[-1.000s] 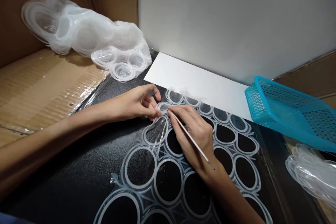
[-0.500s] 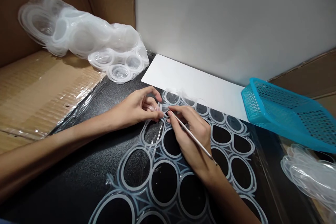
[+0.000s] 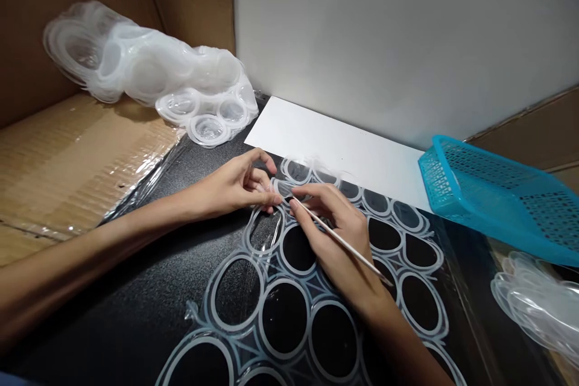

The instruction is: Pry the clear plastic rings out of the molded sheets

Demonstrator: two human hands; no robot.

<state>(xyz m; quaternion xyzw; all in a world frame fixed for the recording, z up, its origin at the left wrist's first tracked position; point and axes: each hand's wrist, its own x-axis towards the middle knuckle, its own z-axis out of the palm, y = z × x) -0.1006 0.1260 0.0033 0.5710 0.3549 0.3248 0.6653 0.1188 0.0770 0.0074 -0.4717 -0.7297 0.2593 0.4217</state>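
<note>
A clear plastic sheet with frosted white rings (image 3: pixel 261 286) lies on the black tabletop, which shows dark through the rings. My left hand (image 3: pixel 246 184) is closed at the sheet's upper left edge, pinching a ring's rim between thumb and fingers, with the index finger arched above. Close beside it, my right hand (image 3: pixel 341 229) grips a thin white stick (image 3: pixel 346 246) like a pen. The stick slants from the fingertips down to the right, across the hand. Its front tip is at or under the pinched ring; the fingers partly hide the contact.
A pile of clear ringed plastic sheets (image 3: pixel 154 69) rests on cardboard (image 3: pixel 85 157) at the back left. Behind my hands lies a white strip (image 3: pixel 330 132) along a pale wall. A blue perforated basket (image 3: pixel 470 193) stands right, with loose clear plastic pieces (image 3: pixel 534 295) below it.
My right hand has shifted slightly right, opening a small gap from the left hand, and the stick's rear end has swung right. The left hand keeps its pinch. The view has shifted slightly.
</note>
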